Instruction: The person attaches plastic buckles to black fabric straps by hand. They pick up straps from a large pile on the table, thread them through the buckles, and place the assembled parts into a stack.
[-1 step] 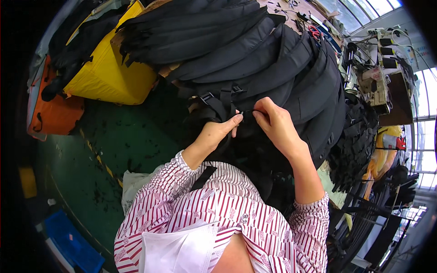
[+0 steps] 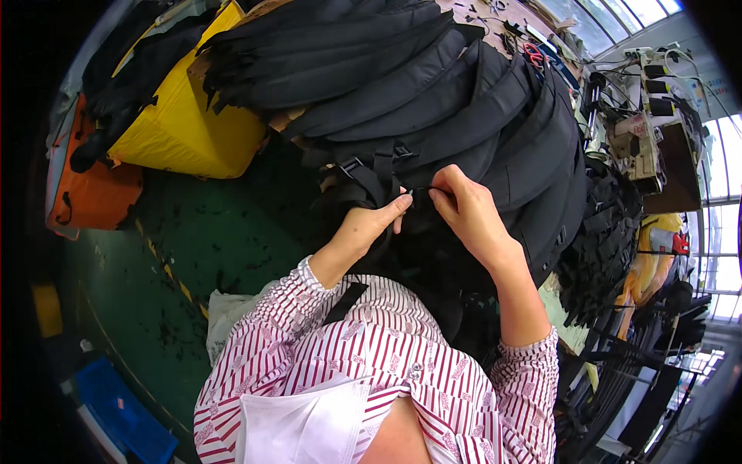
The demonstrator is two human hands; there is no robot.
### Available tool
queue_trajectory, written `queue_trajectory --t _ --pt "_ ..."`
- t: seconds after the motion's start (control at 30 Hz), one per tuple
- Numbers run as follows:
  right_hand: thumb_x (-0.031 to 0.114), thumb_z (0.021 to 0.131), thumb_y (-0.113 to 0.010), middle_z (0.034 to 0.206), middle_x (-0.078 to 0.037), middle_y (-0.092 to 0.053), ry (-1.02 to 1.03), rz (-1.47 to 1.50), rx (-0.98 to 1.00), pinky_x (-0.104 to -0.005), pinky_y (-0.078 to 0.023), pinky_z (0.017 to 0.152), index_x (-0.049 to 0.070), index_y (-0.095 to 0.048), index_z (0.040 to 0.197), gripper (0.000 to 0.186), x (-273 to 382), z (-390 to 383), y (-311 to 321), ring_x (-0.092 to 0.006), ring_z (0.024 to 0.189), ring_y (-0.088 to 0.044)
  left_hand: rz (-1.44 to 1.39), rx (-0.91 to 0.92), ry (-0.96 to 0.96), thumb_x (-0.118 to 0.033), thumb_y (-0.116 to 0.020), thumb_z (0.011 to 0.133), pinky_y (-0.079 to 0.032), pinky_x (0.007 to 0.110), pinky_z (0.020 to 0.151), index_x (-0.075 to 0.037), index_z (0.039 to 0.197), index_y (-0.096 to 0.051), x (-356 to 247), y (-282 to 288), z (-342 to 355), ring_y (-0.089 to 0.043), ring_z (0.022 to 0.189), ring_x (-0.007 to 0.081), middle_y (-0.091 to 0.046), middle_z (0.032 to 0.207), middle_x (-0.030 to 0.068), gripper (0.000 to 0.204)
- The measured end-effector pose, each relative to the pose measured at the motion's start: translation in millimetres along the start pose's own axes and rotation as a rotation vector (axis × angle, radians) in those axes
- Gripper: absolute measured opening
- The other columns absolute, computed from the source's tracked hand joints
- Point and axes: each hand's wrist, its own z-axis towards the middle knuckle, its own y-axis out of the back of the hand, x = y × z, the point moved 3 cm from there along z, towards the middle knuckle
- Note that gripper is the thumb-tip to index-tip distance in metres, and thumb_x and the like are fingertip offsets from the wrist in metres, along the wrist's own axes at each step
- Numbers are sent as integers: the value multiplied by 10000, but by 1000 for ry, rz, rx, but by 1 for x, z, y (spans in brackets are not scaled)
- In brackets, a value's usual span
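Observation:
My left hand (image 2: 362, 226) is closed, thumb against fingers, on black webbing strap (image 2: 382, 176) just below a black plastic buckle (image 2: 352, 165). A short gap to the right, my right hand (image 2: 473, 213) pinches a thin dark piece between thumb and forefinger. That thin piece stretches across to the left fingertips; its exact kind is too small to tell. A second black buckle (image 2: 403, 151) lies just above the hands. Behind them is a big heap of black padded straps (image 2: 386, 116), layered over one another. Part of the strap hangs out of sight behind my left hand.
A yellow bag (image 2: 189, 124) and an orange bag (image 2: 97, 185) stand at the left. The floor (image 2: 193, 247) is green, with dark scraps. Red-handled scissors (image 2: 533, 54) lie on the bench beyond the heap. Black webbing pieces (image 2: 599, 240) are piled at the right.

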Motion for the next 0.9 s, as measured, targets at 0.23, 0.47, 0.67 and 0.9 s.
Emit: queue_trajectory --t 0.23,0.47,0.67,0.9 --pt "35 815 -624 815 -174 -620 44 -160 16 -371 -494 688 -20 -527 910 147 -2 1 -8 -334 780 -634 84 -31 -56 -87 -642 907 -410 213 562 -30 990 -585 -1 -1 -5 -515 590 74 -569 750 -1 116" --pt "27 811 -610 839 -191 -622 -35 -105 80 -376 -496 707 -27 -558 909 124 -3 1 -8 -345 819 -637 169 -75 -122 -102 -657 902 -404 192 564 -49 1014 -595 -1 -8 -13 -502 599 51 -562 776 -30 138" --pt "-10 805 -599 961 -171 -573 27 16 109 -362 -494 739 -12 -596 1045 241 1 -2 -6 -324 853 -615 161 -62 -133 -103 -665 897 -408 194 548 -53 1018 -595 -2 -2 -13 -505 605 48 -566 794 -28 148" --pt "-47 794 -563 922 -121 -552 68 33 24 -319 -486 701 22 -595 1101 316 6 2 -11 -223 762 -593 194 -76 -192 -132 -667 902 -440 210 584 -59 998 -603 2 -2 -17 -517 657 59 -557 826 -29 137"
